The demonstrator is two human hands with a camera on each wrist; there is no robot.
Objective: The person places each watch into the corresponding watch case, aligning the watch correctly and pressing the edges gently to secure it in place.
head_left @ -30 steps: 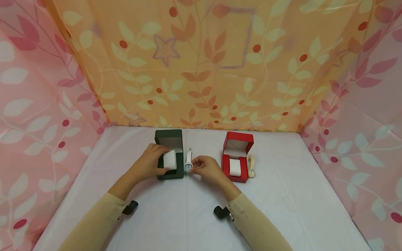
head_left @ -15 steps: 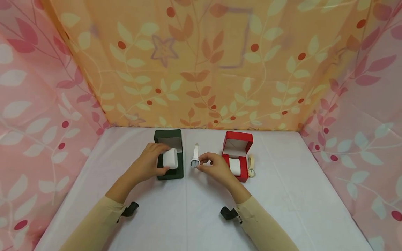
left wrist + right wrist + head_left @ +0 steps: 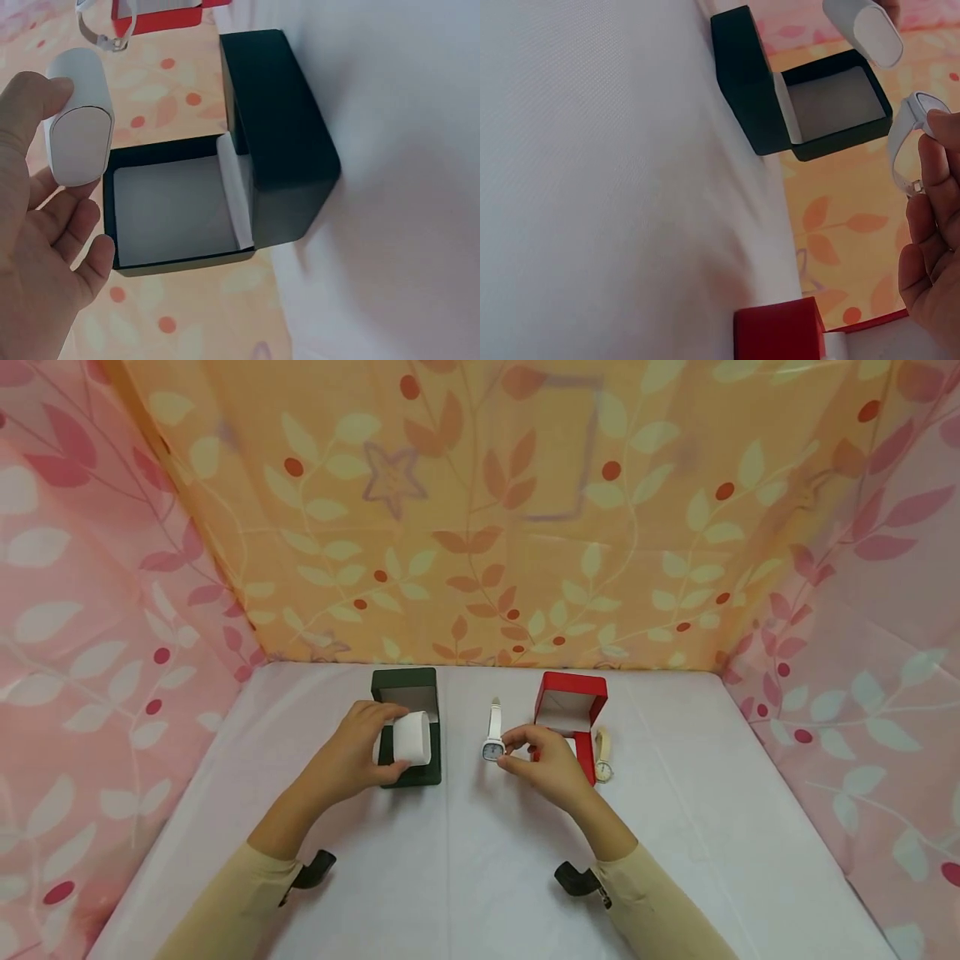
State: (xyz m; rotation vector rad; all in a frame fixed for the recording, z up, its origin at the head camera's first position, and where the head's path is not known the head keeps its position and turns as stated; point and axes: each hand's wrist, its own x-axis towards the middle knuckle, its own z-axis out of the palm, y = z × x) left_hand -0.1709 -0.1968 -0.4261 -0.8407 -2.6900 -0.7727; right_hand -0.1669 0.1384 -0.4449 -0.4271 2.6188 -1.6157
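Between thumb and fingers, my left hand (image 3: 351,753) grips a white watch cushion (image 3: 412,738), held just above the open dark green watch box (image 3: 405,680). The left wrist view shows the cushion (image 3: 81,124) clear of the box's (image 3: 281,105) rim. My right hand (image 3: 551,766) pinches a white-strapped wristwatch (image 3: 493,739) by its case, in the air between the two boxes. Its strap hangs in a loose curve in the right wrist view, where the watch (image 3: 906,139) faces the green box (image 3: 742,82).
An open red watch box (image 3: 573,692) stands to the right, its white cushion mostly hidden behind my right hand. Against its right side lies a watch with a cream strap (image 3: 603,755). Patterned cloth walls (image 3: 480,568) enclose the white-covered table (image 3: 450,877).
My right hand has lifted the white watch from beside the green box and carried it right, toward the red box. My left hand has raised the white cushion out of the green box.
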